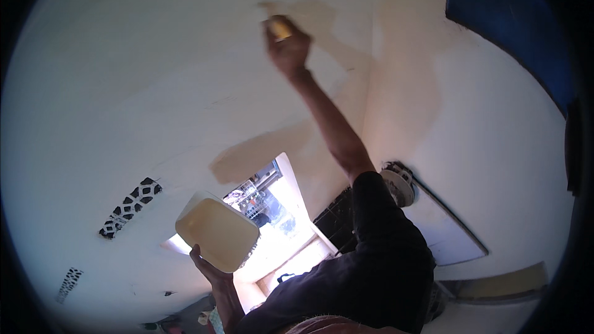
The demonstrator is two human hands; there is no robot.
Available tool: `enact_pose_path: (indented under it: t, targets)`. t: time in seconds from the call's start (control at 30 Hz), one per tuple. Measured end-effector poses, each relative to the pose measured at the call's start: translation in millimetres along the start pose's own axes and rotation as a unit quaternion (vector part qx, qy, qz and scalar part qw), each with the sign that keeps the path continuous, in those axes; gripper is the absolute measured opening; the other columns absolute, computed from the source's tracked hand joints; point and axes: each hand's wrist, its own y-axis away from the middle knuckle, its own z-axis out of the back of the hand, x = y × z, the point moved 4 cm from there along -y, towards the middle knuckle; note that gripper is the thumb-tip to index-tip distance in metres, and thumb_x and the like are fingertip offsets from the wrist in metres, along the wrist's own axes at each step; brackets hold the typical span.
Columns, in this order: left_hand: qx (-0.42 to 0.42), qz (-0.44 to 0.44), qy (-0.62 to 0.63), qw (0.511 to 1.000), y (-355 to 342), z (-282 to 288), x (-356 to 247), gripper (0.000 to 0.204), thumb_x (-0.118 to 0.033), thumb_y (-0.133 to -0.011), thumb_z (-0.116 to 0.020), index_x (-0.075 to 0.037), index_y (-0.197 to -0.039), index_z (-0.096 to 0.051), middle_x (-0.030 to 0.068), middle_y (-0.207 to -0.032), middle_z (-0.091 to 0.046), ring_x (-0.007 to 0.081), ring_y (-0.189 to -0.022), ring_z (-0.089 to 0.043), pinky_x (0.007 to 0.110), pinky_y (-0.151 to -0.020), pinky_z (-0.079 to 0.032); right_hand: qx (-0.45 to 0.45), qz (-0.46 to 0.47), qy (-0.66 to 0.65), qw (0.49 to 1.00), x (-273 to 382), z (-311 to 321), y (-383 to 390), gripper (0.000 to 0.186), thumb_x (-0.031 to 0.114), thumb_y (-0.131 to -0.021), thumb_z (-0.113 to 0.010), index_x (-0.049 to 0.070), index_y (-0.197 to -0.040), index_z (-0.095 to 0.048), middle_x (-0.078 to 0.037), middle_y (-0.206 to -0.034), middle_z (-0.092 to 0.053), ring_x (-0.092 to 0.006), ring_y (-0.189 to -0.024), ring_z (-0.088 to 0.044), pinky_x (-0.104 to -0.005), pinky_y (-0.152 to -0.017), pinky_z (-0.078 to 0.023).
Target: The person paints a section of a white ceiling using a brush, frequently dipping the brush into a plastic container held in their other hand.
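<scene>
High against the pale wall (185, 55), my right hand (288, 49) is closed around a small tool with a yellow handle (280, 28). Its working end is blurred and lies at the wall surface, so I cannot tell its exact kind. Lower down, my left hand (213, 271) grips a cream square plastic tub (226, 238) by its side and base. The tub is tilted so that its inside shows, and its pale inner surface looks bare. My right arm is stretched far up, and its shadow falls on the wall beside it.
A bright opening (281, 222) shows behind the tub. Patterned vent blocks (131, 207) sit in the wall at left. A blue panel (507, 25) hangs at upper right. A whitish bucket-like container (399, 187), dark tiles (334, 218) and a white panel (448, 232) are right of my arm.
</scene>
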Motion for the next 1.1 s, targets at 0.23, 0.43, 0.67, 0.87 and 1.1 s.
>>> enact_pose_path:
  t: [0.23,0.43,0.67,0.87,1.1]
  targets:
    - [0.016,-0.018,-0.021,0.999,-1,-10,-2,0.060,-0.043,-0.092,-0.046,-0.004,-0.137,-0.043,0.0131,-0.129,-0.054,0.0282,-0.117,-0.056,0.044,-0.093,-0.051,0.076,-0.164,-0.391,0.903,50,-3,22,0.015,0.012,-0.085,-0.073,0.003,-0.095,-0.067,-0.008,-0.075,-0.070,-0.0137,-0.064,-0.068,-0.0282,-0.059,-0.054]
    - [-0.025,-0.028,-0.048,0.998,7,-18,-4,0.058,-0.042,-0.092,-0.043,-0.004,-0.135,-0.044,0.0125,-0.126,-0.056,0.0274,-0.113,-0.058,0.042,-0.089,-0.051,-0.003,-0.260,-0.279,0.924,-155,34,-18,0.019,0.016,-0.089,-0.072,-0.003,-0.085,-0.072,-0.012,-0.071,-0.070,-0.0172,-0.059,-0.068,-0.0291,-0.058,-0.056]
    - [-0.023,-0.031,-0.046,0.998,7,-15,-2,0.052,-0.040,-0.092,-0.041,-0.003,-0.128,-0.048,0.0108,-0.118,-0.057,0.0248,-0.108,-0.058,0.041,-0.084,-0.051,-0.086,-0.163,0.222,0.957,-235,98,-66,0.031,0.032,-0.084,-0.070,0.002,-0.075,-0.067,-0.016,-0.070,-0.067,-0.0338,-0.065,-0.066,-0.0418,-0.059,-0.051]
    - [-0.026,-0.019,-0.072,0.997,10,-18,0,0.054,-0.041,-0.092,-0.039,-0.003,-0.130,-0.046,0.0108,-0.121,-0.055,0.0245,-0.112,-0.057,0.041,-0.087,-0.050,-0.019,-0.076,0.095,0.992,-80,19,-6,0.012,0.016,-0.082,-0.072,0.007,-0.088,-0.066,-0.013,-0.077,-0.066,-0.0338,-0.069,-0.065,-0.0396,-0.061,-0.053]
    - [-0.022,-0.015,-0.048,0.999,9,-10,5,0.059,-0.044,-0.092,-0.039,-0.004,-0.136,-0.043,0.0115,-0.126,-0.053,0.0260,-0.117,-0.054,0.042,-0.092,-0.048,0.134,-0.120,-0.342,0.922,28,17,13,0.009,0.010,-0.086,-0.070,0.004,-0.092,-0.067,-0.010,-0.080,-0.071,-0.0137,-0.073,-0.069,-0.0287,-0.067,-0.054]
